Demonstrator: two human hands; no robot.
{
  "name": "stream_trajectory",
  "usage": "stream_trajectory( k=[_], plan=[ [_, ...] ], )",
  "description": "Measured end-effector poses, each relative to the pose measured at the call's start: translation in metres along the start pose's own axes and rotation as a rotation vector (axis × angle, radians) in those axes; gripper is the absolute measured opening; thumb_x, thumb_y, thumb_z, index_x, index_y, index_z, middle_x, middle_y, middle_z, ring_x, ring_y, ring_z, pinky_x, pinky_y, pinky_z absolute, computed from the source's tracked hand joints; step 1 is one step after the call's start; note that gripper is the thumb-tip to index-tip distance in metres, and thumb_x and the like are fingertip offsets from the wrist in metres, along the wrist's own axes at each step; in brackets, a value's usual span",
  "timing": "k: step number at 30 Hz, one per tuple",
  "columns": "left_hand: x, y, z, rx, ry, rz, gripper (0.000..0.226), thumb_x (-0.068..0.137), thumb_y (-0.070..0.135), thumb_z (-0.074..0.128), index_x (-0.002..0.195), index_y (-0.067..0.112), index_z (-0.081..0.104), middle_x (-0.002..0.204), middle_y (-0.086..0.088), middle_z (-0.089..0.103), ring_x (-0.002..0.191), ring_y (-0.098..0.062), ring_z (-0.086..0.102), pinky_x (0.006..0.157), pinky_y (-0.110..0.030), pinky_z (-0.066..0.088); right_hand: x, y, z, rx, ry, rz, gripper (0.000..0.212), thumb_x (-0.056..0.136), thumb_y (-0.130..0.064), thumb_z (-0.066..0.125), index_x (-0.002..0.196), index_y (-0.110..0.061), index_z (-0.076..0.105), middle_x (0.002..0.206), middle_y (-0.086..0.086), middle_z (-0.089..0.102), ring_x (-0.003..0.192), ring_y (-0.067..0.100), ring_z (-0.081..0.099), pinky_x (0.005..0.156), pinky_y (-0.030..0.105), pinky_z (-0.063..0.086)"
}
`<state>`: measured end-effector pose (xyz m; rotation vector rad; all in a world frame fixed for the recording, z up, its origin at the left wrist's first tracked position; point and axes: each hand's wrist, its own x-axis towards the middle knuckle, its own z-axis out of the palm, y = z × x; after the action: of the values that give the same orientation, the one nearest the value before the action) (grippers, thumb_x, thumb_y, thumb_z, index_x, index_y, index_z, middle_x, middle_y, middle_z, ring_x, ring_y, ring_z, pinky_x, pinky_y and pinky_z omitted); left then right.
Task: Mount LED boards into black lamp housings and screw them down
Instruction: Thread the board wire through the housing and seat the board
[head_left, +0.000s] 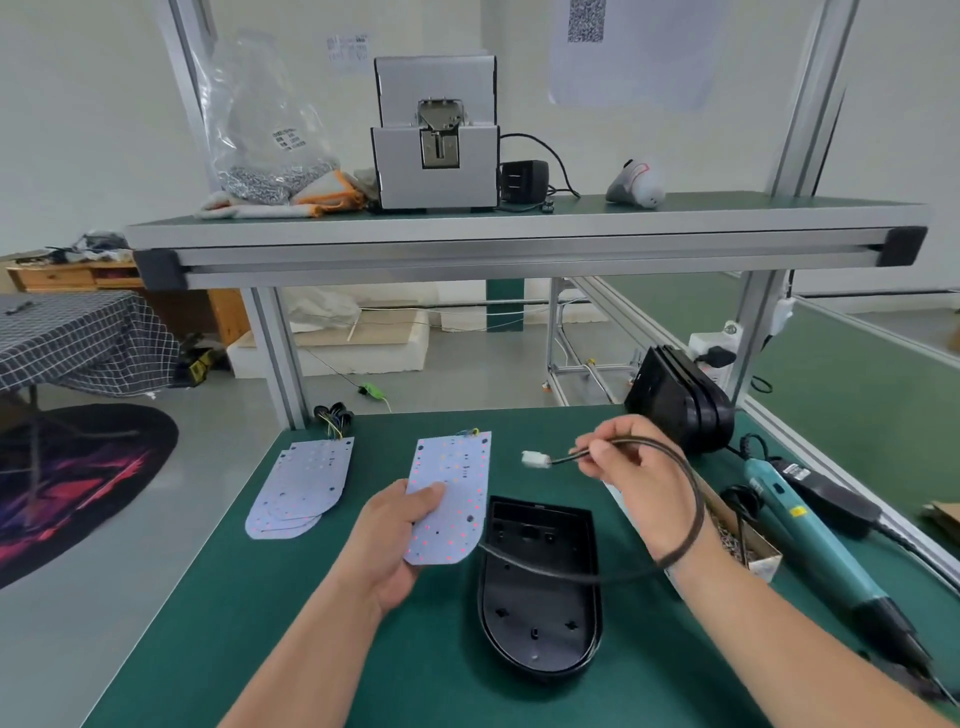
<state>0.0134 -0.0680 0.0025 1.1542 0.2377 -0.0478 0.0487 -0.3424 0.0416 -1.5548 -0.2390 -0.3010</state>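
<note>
- LED board (461, 470) — held up off the surface (249, 597) in the left hand (400, 540), thumb on its face and fingers behind, gripped at the near left edge. Just left of the black housing (540, 623), not yet in it.
- Housing lies open side up on the surface, between the two forearms, empty apart from the cable.
- Right hand (631, 467) pinches the black cable (695, 493) near its white connector (536, 459). The cable comes out of the housing, loops round the right wrist and ends at the fingertips.
- Handling, as I judge it: the board is thin, light and stiff, w/ LEDs on the face, so best held by the edges, no flexing, no pressing on the diodes. Cable is springy and may pull back; the connector is small, so grip it by the plastic body, not the wires.
- Spare boards (304, 486) lie stacked at the far left; more housings (680, 397) stand on edge at the far right.
- Electric screwdriver (810, 540) and a box of screws (753, 558) lie to the right — neither is being touched.
</note>
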Motion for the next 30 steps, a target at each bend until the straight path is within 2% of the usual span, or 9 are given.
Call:
stream_trajectory(
  k=[4,9,11,15,18,20,22,27,30],
  plan=[
    [-0.004,-0.007,0.013,0.059,0.025,0.022,0.02,0.101,0.01,0.066,0.119,0.001,0.067,0.113,-0.015,0.08,0.088,-0.028,0.079,0.067,-0.036,0.061,-0.028,0.01,0.007,0.059,-0.007,-0.008,0.011,0.104,0.004,0.058,0.104,-0.004,0.064,0.098,0.014,0.078,0.086,0.029,0.076,0.079,0.033,0.064],
    [-0.006,-0.01,0.02,0.057,0.028,0.022,0.024,0.104,0.012,0.064,0.125,0.002,0.068,0.116,-0.012,0.08,0.1,-0.031,0.077,0.083,-0.042,0.058,-0.036,0.013,0.001,-0.054,-0.031,-0.042,0.013,0.106,0.001,0.054,0.105,-0.007,0.065,0.093,0.009,0.076,0.074,0.027,0.074,0.071,0.03,0.062],
    [-0.008,-0.009,0.022,0.021,0.013,0.001,0.024,0.105,0.012,0.062,0.127,0.003,0.067,0.118,-0.012,0.08,0.098,-0.029,0.077,0.082,-0.041,0.058,-0.036,0.015,0.0,-0.129,-0.071,-0.026,0.015,0.106,0.001,0.054,0.103,-0.009,0.065,0.09,0.009,0.074,0.076,0.025,0.073,0.071,0.032,0.061],
    [-0.008,-0.012,0.026,-0.012,-0.057,-0.014,0.027,0.108,0.014,0.059,0.133,0.006,0.065,0.124,-0.011,0.078,0.102,-0.027,0.077,0.082,-0.042,0.06,-0.035,0.015,0.006,-0.269,-0.125,-0.038,0.015,0.104,-0.003,0.057,0.098,-0.015,0.064,0.091,0.008,0.07,0.074,0.018,0.071,0.069,0.023,0.056],
    [-0.009,-0.014,0.028,-0.007,-0.095,-0.002,0.029,0.108,0.017,0.059,0.134,0.006,0.064,0.125,-0.011,0.077,0.102,-0.026,0.077,0.074,-0.039,0.063,-0.033,0.013,0.011,-0.39,-0.175,-0.078,0.01,0.102,-0.013,0.063,0.096,-0.021,0.064,0.086,0.001,0.07,0.079,0.017,0.068,0.073,0.033,0.058],
    [-0.009,-0.015,0.031,-0.005,-0.095,0.009,0.03,0.107,0.018,0.061,0.133,0.005,0.064,0.125,-0.012,0.077,0.101,-0.026,0.078,0.071,-0.037,0.062,-0.033,0.013,0.014,-0.497,-0.2,-0.105,0.011,0.098,-0.017,0.069,0.095,-0.026,0.064,0.084,-0.008,0.069,0.08,0.01,0.067,0.077,0.025,0.052],
    [-0.009,-0.014,0.032,0.005,-0.075,0.017,0.029,0.105,0.018,0.063,0.131,0.004,0.064,0.123,-0.012,0.078,0.099,-0.025,0.078,0.069,-0.036,0.062,-0.033,0.013,0.016,-0.561,-0.209,-0.152,0.015,0.093,-0.014,0.071,0.093,-0.027,0.064,0.083,-0.014,0.068,0.083,0.003,0.064,0.073,0.013,0.043],
    [-0.011,-0.009,0.031,-0.01,-0.037,0.027,0.027,0.106,0.017,0.063,0.13,0.004,0.065,0.121,-0.013,0.078,0.094,-0.026,0.078,0.066,-0.037,0.062,-0.031,0.012,0.016,-0.667,-0.195,-0.173,0.016,0.1,-0.013,0.061,0.106,-0.027,0.06,0.088,-0.01,0.067,0.083,0.009,0.063,0.075,0.02,0.046],
    [-0.014,-0.008,0.033,0.003,-0.055,0.044,0.027,0.104,0.018,0.065,0.127,0.004,0.065,0.121,-0.013,0.079,0.094,-0.025,0.078,0.067,-0.037,0.063,-0.031,0.012,0.019,-0.64,-0.243,-0.186,0.018,0.099,-0.011,0.064,0.11,-0.025,0.061,0.091,-0.013,0.066,0.093,-0.001,0.06,0.077,0.007,0.039]
  ],
)
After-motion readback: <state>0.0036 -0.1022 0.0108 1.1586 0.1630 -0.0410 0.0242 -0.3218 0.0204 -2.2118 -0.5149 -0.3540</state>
